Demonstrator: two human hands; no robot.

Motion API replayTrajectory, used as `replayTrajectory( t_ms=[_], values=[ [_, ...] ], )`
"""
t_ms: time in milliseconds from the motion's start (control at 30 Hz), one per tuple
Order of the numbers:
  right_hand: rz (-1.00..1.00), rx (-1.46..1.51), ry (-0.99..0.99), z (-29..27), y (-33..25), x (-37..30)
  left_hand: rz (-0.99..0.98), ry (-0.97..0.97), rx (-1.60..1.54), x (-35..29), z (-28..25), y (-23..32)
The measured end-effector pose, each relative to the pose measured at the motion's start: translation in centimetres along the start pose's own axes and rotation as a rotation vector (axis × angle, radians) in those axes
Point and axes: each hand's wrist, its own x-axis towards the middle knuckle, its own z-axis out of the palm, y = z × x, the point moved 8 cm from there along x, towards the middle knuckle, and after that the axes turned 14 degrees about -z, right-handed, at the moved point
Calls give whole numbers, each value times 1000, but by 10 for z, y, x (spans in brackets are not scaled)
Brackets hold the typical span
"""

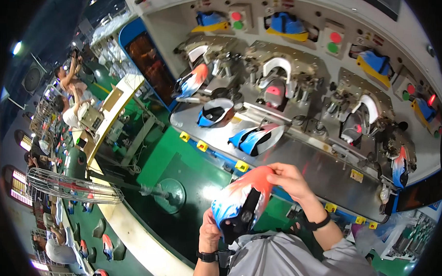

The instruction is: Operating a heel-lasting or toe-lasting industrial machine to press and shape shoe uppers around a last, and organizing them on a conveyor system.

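Both hands hold a shoe upper (240, 199) close to the chest, in front of the machine (300, 87). The left hand (210, 232) grips it from below; the right hand (287, 178) pinches its top edge.

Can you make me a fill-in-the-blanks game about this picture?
1. Both hands hold one shoe upper coloured red, white and ____.
2. The right hand pinches its ____ end.
3. The left hand wears a black ____ on its wrist.
4. The fan stands on the ____ floor.

Missing words: blue; red; watch; green
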Motion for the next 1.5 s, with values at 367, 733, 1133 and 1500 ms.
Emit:
replayTrajectory(
  t_ms=[367, 733, 1133, 1500],
  values=[
    [-567, -1341, -17, 118, 115, 256, 163, 536, 94, -56, -55, 89],
    [-788, -1534, -644, 149, 207, 313, 293, 882, 145, -62, -89, 135],
    [276, -170, -1985, 268, 66, 97, -249, 389, 330, 21, -114, 152],
    [230, -618, -1282, 273, 83, 113, -519, -49, 77, -25, -126, 95]
  ],
)
